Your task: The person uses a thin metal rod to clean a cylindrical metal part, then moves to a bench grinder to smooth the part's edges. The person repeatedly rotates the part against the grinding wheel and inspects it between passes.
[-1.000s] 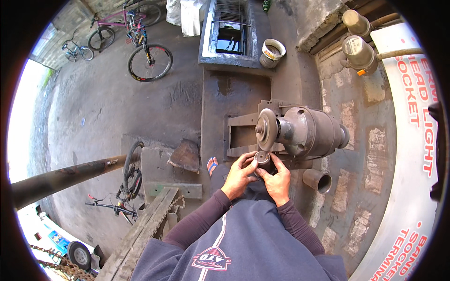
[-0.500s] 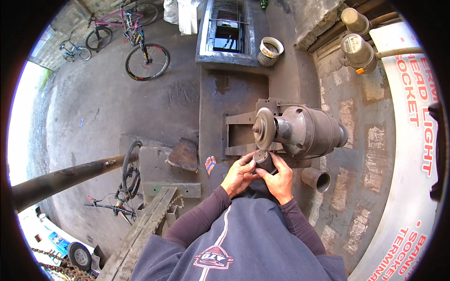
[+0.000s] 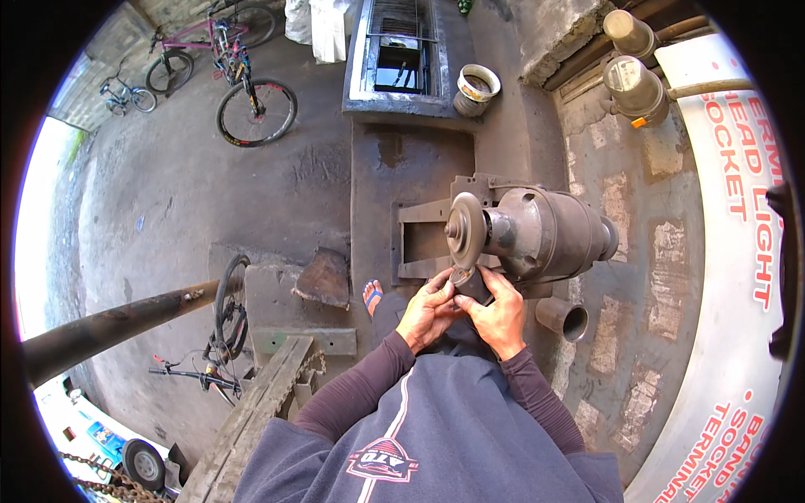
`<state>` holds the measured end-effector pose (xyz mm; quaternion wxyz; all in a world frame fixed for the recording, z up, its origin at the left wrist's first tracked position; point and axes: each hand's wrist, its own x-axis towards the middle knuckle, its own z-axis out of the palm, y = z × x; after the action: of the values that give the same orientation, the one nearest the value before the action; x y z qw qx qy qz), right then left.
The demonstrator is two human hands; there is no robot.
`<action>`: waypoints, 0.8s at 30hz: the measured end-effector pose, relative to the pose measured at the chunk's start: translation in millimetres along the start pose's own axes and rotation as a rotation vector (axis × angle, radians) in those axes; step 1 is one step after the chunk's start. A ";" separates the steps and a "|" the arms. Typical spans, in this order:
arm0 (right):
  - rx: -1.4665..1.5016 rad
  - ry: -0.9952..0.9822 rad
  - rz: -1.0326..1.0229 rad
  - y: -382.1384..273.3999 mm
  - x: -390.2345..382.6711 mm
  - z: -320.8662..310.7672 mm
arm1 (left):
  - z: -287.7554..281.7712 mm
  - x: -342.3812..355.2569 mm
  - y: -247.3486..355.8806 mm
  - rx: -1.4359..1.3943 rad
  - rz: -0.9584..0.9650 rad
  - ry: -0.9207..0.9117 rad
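Both my hands grip a dark grey cylindrical metal part [image 3: 476, 291] just below a grinding wheel [image 3: 470, 239]. My left hand [image 3: 426, 314] closes on the part's left side with thumb and fingers. From the right, my right hand [image 3: 501, 317] holds it, its thumb across the near side. The part's round end tilts up toward the wheel's lower edge; whether they touch I cannot tell. The wheel sits on the left end of a round grey grinder motor [image 3: 549, 233], which is mounted on a metal frame [image 3: 411, 239]. My fingers hide much of the part's lower side.
An open metal pipe [image 3: 563, 318] lies right of my hands. Beyond the grinder are a white bucket [image 3: 475, 90] and a framed opening [image 3: 398, 63]. Bicycles [image 3: 256, 113] stand far left. A wooden beam [image 3: 251, 411] and long pole [image 3: 126, 318] lie to the left.
The part has tilted slightly in my hands, its round end turning more toward the wheel. Both hands keep their grip. The whole view has shifted a little.
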<state>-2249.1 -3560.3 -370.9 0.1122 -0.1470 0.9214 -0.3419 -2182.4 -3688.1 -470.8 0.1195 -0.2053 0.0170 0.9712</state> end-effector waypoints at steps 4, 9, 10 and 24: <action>-0.006 0.010 -0.025 0.1 -2.7 -1.3 | 4.1 -4.7 -0.9 0.025 -0.001 -0.005; 0.027 -0.032 0.023 -5.3 4.0 -4.0 | -14.6 3.0 -2.6 -0.019 0.015 -0.137; 0.016 -0.014 -0.006 -5.0 1.7 -3.0 | -15.6 0.4 -3.9 0.006 0.015 -0.104; -0.011 -0.038 0.008 -4.9 3.4 -6.6 | -3.6 -4.4 -5.8 0.037 0.007 -0.044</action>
<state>-2253.3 -3561.1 -363.1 0.1304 -0.1502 0.9214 -0.3337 -2175.6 -3683.7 -472.3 0.1204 -0.1814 0.0328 0.9755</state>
